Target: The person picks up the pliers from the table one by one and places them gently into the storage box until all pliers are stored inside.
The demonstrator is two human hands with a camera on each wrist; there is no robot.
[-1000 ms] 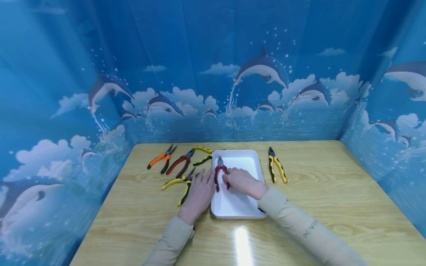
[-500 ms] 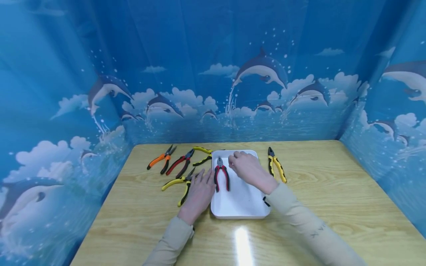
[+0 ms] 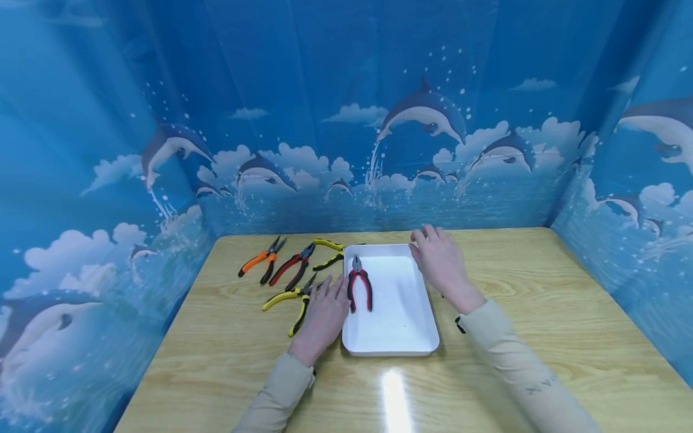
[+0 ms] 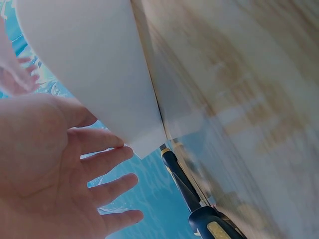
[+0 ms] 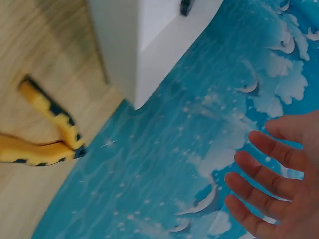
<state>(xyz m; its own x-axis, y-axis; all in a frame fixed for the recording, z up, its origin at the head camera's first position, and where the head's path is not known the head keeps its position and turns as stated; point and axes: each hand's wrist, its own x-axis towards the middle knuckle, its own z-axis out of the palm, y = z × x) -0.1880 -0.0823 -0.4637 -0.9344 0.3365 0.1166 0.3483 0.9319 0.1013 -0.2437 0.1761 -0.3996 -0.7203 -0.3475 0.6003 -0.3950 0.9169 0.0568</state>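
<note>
Red-and-black-handled pliers (image 3: 358, 270) lie in the left part of a white tray (image 3: 403, 328), jaws toward the back. My left hand (image 3: 323, 316) rests at the tray's left side, fingers extended; in the left wrist view its thumb and forefinger touch the tray's wall. Yellow-handled pliers (image 3: 283, 296) lie just left of that hand, partly covered by it. My right hand (image 3: 445, 264) is raised by the tray's far right corner, holding nothing, fingers slightly bent and spread. Behind it, yellow-and-black pliers (image 5: 37, 153) show in the right wrist view; the head view mostly hides them.
Orange-handled pliers (image 3: 260, 260) and another red-and-black pair (image 3: 291, 264) lie at the back left of the wooden table (image 3: 216, 373). Further yellow-and-black pliers (image 3: 328, 263) sit partly behind the tray. A blue dolphin-print curtain (image 3: 325, 108) encloses the table's back and sides.
My right hand has let go of the red-and-black pliers, leaving them in the tray, and has moved right and back to the tray's far right corner. The left hand has stayed put.
</note>
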